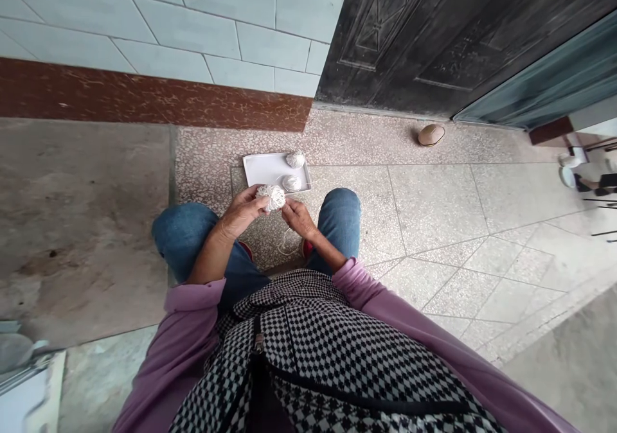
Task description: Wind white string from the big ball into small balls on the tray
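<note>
A ball of white twine [272,197] sits between my hands, above my knees. My left hand [242,212] grips it from the left side, and the fingers of my right hand [299,219] press against its lower right. A loose strand of twine [288,244] hangs down from the ball towards the floor between my knees. Two more white twine balls [295,159] [292,182] lie on a white rectangular tray [258,169], which stands on the floor just beyond my hands.
My knees in blue jeans [183,237] [343,218] flank the tray. A tan rounded object [430,135] lies on the terrazzo floor [434,208] near a dark metal door [414,41]. A tiled wall with a brown skirting [144,96] runs along the far side.
</note>
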A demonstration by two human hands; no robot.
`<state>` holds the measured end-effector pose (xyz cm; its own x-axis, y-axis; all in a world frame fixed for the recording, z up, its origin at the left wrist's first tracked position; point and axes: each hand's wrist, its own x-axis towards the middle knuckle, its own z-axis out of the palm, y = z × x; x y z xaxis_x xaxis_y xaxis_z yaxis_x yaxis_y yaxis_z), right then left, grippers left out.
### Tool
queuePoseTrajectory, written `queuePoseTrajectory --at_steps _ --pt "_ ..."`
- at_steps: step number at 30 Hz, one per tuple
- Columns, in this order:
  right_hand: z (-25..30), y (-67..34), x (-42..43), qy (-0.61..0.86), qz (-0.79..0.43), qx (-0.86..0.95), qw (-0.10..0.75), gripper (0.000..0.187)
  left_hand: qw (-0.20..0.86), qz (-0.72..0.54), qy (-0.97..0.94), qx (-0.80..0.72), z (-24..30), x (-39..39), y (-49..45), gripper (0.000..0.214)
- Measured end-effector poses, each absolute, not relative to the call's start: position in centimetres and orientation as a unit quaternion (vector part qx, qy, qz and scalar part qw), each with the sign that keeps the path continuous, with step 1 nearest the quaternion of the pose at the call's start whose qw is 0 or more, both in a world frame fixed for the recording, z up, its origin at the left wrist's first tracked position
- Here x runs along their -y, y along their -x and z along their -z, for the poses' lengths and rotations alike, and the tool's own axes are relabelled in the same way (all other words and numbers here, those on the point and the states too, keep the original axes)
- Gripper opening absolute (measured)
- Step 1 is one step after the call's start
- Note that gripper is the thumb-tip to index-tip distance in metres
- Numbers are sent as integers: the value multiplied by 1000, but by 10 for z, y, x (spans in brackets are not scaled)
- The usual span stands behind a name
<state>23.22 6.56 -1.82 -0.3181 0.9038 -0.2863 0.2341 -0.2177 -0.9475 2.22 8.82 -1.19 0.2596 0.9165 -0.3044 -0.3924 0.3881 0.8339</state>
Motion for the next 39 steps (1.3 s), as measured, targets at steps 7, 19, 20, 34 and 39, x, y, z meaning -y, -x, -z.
queuePoseTrajectory --at_steps 7,19,20,34,39 --pt "-5 -226 -24 474 -581 639 171 44 633 -523 -290 -491 26 -95 -25 76" --pt "-19 -270 -111 511 -505 636 281 60 703 -396 -405 -430 4 -83 -28 69" --pt "-12 -268 -107 516 -521 619 281 60 711 -407 -392 -420 2 -82 -28 70" --pt "5 -236 -32 478 -565 650 175 40 616 -493 -339 -512 27 -92 -30 73" --pt "-22 -249 -63 472 -524 679 207 39 595 -400 -438 -542 27 -92 -32 65"
